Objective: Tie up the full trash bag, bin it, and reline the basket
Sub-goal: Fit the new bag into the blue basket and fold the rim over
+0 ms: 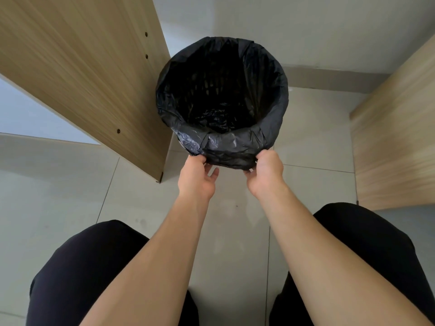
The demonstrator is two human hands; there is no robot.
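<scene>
A round basket stands on the tiled floor, lined with a black trash bag (235, 147) whose edge is folded down over the rim all the way round. The basket's slatted wall shows faintly through the liner inside; the bottom looks crumpled and dark. My left hand (199, 171) pinches the folded bag edge at the near left of the rim. At the near right, my right hand (267, 169) grips the same folded edge. Both hands sit below the rim on the outside.
A wooden panel (94, 74) rises to the left, touching or almost touching the basket. Another wooden panel (395, 137) stands at the right. A white wall with a grey skirting lies behind. My knees in black trousers (89, 267) frame the floor tiles (235, 220).
</scene>
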